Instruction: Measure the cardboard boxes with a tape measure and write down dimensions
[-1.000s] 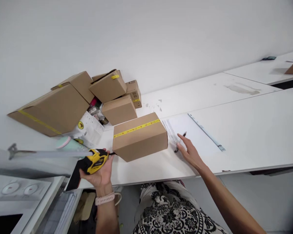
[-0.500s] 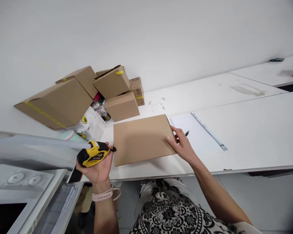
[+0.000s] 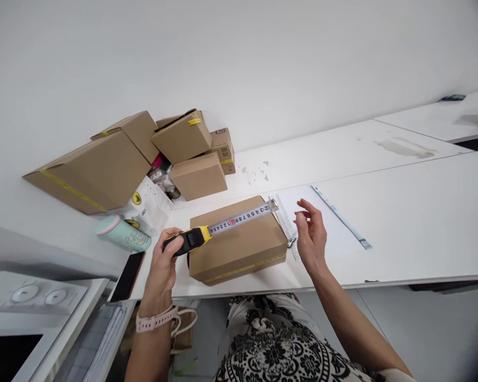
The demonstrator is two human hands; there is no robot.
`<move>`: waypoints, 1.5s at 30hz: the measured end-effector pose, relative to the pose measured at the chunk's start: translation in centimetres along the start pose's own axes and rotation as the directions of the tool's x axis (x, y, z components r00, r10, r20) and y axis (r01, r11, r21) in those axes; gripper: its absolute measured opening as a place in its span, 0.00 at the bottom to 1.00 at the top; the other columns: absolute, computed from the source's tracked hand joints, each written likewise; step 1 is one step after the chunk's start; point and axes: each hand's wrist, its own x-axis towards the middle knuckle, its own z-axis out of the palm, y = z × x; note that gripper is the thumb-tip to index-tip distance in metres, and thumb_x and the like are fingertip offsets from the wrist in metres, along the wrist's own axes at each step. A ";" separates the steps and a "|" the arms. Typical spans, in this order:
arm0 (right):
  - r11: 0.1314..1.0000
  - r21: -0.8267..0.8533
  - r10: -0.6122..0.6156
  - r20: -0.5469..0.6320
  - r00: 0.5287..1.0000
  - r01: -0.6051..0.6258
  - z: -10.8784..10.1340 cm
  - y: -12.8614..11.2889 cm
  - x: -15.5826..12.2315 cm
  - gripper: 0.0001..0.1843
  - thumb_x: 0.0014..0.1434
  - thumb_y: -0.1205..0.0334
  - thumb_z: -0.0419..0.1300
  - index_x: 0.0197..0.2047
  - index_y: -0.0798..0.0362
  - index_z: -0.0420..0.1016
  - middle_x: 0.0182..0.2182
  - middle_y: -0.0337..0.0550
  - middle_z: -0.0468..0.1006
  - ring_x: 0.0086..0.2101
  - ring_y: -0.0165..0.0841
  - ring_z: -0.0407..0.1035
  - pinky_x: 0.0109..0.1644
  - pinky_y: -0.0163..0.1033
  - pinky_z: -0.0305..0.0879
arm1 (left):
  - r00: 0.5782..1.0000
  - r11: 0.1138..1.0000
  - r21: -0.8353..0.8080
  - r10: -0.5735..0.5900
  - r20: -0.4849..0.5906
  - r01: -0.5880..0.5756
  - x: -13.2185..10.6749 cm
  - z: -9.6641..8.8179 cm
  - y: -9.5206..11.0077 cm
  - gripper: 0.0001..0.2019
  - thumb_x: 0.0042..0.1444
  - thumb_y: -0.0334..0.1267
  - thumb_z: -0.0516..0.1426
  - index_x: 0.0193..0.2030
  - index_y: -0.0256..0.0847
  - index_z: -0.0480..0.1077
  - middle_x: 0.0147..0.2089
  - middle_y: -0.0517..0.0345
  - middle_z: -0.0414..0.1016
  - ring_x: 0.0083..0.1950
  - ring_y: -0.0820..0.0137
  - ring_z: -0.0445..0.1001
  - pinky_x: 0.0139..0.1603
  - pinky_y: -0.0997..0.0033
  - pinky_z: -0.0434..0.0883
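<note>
A white table (image 3: 414, 212) runs along the wall, its top crossed by a long seam and marked by a grey smear (image 3: 406, 148) (plus a scatter of smaller spots (image 3: 255, 172) nearer the boxes). Close to the front edge sits a brown box (image 3: 239, 244) with yellow tape on its near side. Just right of it lies white paper (image 3: 338, 236), printed along its left part, a pale blue strip (image 3: 341, 216) at its right. At the table's left end are a dark phone (image 3: 129, 277), a mint bottle (image 3: 123, 233), a white carton (image 3: 153, 209) and a small brown carton (image 3: 199, 176).
</note>
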 end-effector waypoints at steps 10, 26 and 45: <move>0.957 -0.157 -0.198 0.256 0.946 0.243 0.8 0.2 -0.9 0.37 0.71 0.48 0.47 0.78 0.41 0.38 0.75 0.50 0.52 0.73 0.50 0.48 0.73 0.66 0.51 | 0.971 0.944 0.291 -0.202 0.130 0.157 1.3 3.6 1.8 0.25 0.39 0.57 0.71 0.37 0.40 0.75 0.36 0.58 0.77 0.39 0.64 0.73 0.37 0.68 0.66; 0.990 -0.118 0.009 0.581 0.814 0.074 0.8 1.6 1.2 0.41 0.68 0.37 0.50 0.78 0.44 0.47 0.75 0.48 0.55 0.72 0.49 0.51 0.75 0.62 0.51 | 0.923 0.852 0.443 -0.364 0.121 0.278 2.6 3.8 2.6 0.24 0.39 0.56 0.72 0.37 0.41 0.79 0.38 0.50 0.83 0.37 0.59 0.79 0.31 0.68 0.67; 0.864 -0.141 -0.185 0.804 0.565 0.484 2.2 0.5 2.9 0.32 0.72 0.46 0.46 0.77 0.38 0.50 0.74 0.38 0.55 0.71 0.48 0.54 0.72 0.66 0.55 | 0.934 0.825 0.501 -0.347 0.082 0.262 0.4 -2.6 3.2 0.25 0.39 0.60 0.71 0.38 0.44 0.83 0.40 0.48 0.85 0.43 0.52 0.81 0.37 0.63 0.75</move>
